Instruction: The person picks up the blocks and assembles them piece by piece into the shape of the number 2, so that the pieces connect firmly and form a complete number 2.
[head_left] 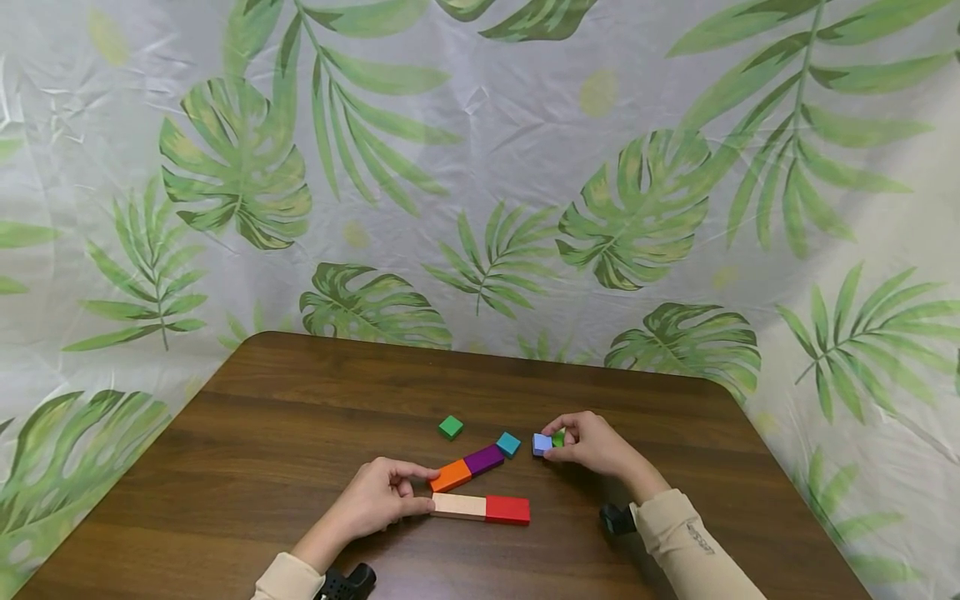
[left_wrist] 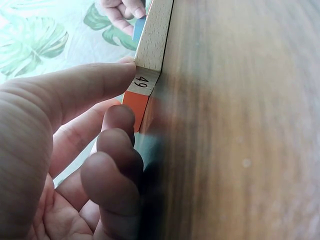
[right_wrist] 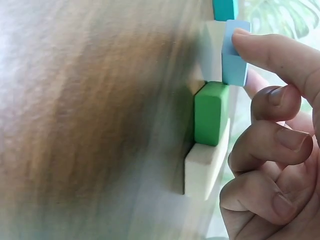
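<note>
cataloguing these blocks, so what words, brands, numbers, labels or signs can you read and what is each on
"49", turned sideways, on the end of the pale block, in the left wrist view
Dark lettering on the right sleeve: too small and slanted to read

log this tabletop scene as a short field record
left hand: thumb on cream block, fingertip on orange block
right hand: pinches light blue block
slanted row: orange block, purple block, end to end; teal block by purple's far end
lower row: cream block, red block, end to end
apart: lone green block
beside right hand: bright green block, pale wood block
surface: dark wood table
backdrop: leaf-print sheet
</note>
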